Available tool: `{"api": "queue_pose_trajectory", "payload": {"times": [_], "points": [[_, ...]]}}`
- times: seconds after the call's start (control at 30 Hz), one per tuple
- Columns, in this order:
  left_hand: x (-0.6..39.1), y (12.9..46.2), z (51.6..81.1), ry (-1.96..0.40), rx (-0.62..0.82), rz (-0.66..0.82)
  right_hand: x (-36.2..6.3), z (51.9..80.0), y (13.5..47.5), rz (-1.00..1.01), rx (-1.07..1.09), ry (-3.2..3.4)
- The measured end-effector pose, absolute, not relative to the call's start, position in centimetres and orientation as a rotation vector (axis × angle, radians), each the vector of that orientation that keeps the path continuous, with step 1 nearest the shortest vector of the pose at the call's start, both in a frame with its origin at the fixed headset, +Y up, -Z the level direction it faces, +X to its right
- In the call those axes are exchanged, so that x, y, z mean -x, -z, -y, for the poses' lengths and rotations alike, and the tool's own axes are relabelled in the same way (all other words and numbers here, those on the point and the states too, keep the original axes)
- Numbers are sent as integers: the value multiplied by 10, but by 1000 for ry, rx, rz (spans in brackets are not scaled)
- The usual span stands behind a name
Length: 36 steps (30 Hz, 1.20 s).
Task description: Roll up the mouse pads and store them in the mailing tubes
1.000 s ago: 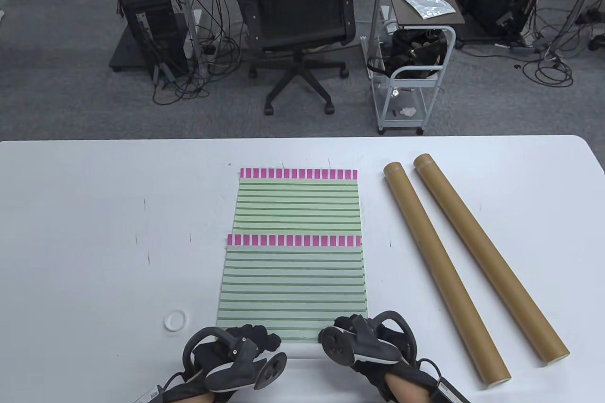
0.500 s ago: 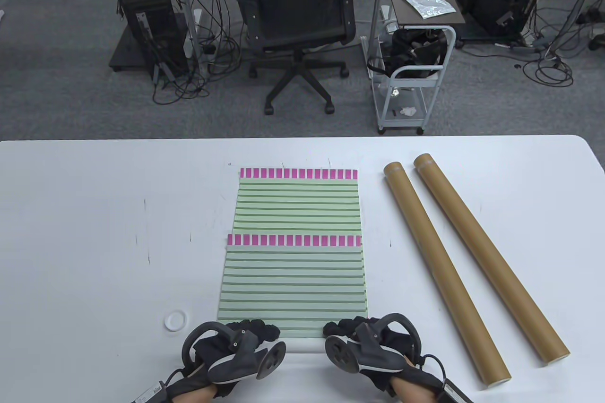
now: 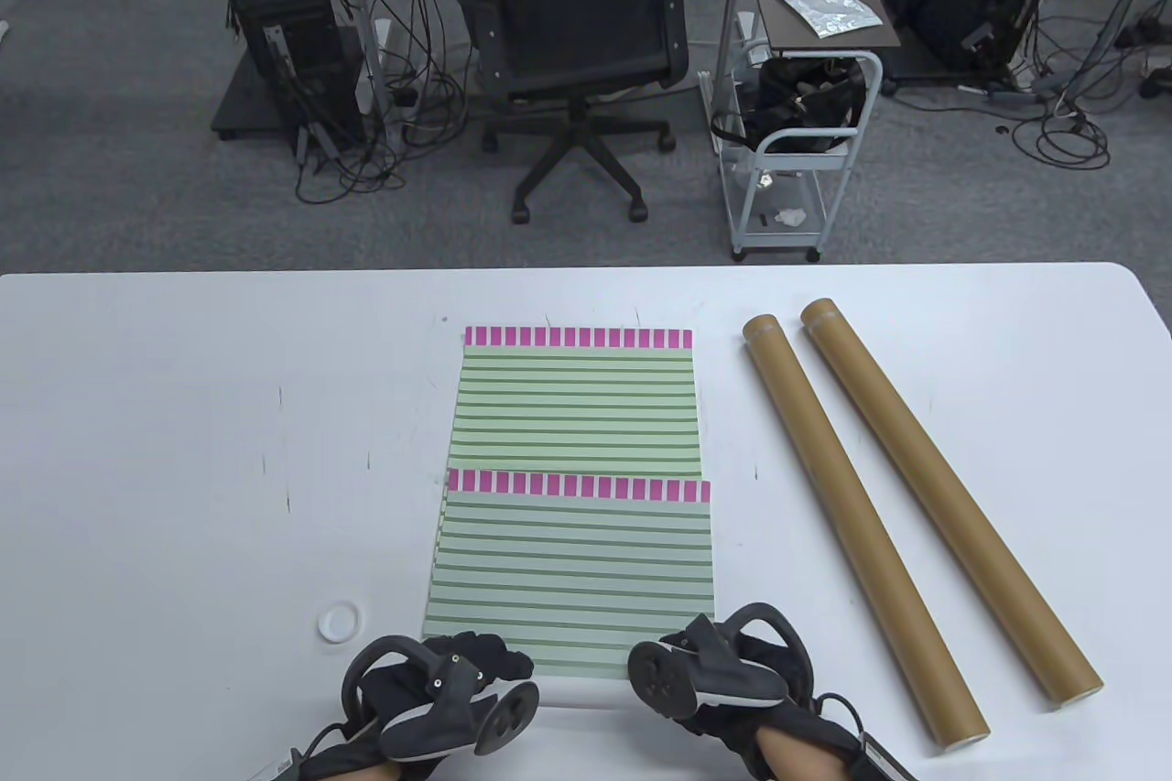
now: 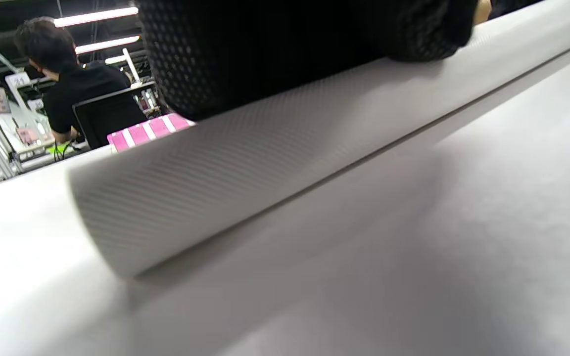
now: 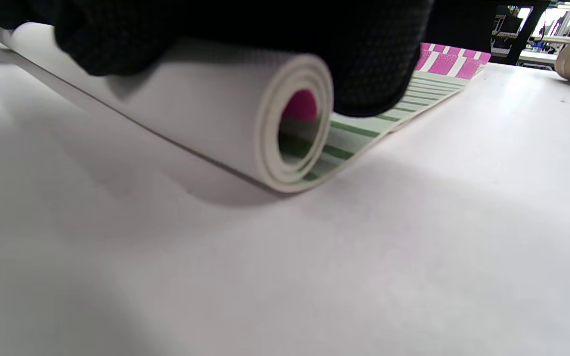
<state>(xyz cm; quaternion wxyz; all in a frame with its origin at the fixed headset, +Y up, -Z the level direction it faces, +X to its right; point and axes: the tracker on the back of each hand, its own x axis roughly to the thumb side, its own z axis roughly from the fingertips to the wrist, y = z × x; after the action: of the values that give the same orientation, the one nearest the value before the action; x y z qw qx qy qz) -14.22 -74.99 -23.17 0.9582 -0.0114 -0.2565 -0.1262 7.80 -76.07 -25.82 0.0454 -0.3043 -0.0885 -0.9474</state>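
Note:
Two green-striped mouse pads with pink-checked far edges lie overlapped on the white table (image 3: 183, 451). The near pad (image 3: 572, 570) is partly rolled at its near end into a white roll (image 3: 581, 691). The roll also shows in the left wrist view (image 4: 245, 163) and in the right wrist view (image 5: 225, 123), open end toward the camera. My left hand (image 3: 476, 657) and right hand (image 3: 682, 644) rest their fingers on top of the roll, one near each end. The far pad (image 3: 575, 401) lies flat. Two brown mailing tubes (image 3: 856, 515) (image 3: 943, 488) lie to the right.
A white round cap (image 3: 339, 622) lies on the table left of the near pad. Beyond the table's far edge stand an office chair (image 3: 577, 39), a small cart (image 3: 797, 149) and computer towers with cables on the carpet.
The near pad has slid toward me: its pink edge sits lower on the far pad and is slightly skewed. Both hands have drawn back a little with the roll.

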Motion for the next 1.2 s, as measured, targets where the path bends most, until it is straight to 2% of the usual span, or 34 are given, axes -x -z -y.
{"api": "queue_pose_trajectory", "payload": {"times": [0.1,0.2,0.63,0.73,0.8,0.97,1.03,1.13,1.2], "points": [[144,235,752,223,59,510,-78,761,257,320,916,2913],[143,238,754,214,71,491,-78,761,252,217,899,2847],[149,254,756,99,182,432,-69,761,246,78,901,2808],[143,246,757,229,116,468,-73,764,252,143,901,2864],[138,236,755,344,-36,515,-75,766,257,211,902,2911],[137,234,755,313,37,526,-76,767,261,245,871,2934],[137,234,756,344,7,511,-76,766,260,245,872,2925],[139,239,758,306,43,488,-74,758,252,30,923,2918],[141,243,759,287,64,478,-71,755,248,-7,939,2865]]}}
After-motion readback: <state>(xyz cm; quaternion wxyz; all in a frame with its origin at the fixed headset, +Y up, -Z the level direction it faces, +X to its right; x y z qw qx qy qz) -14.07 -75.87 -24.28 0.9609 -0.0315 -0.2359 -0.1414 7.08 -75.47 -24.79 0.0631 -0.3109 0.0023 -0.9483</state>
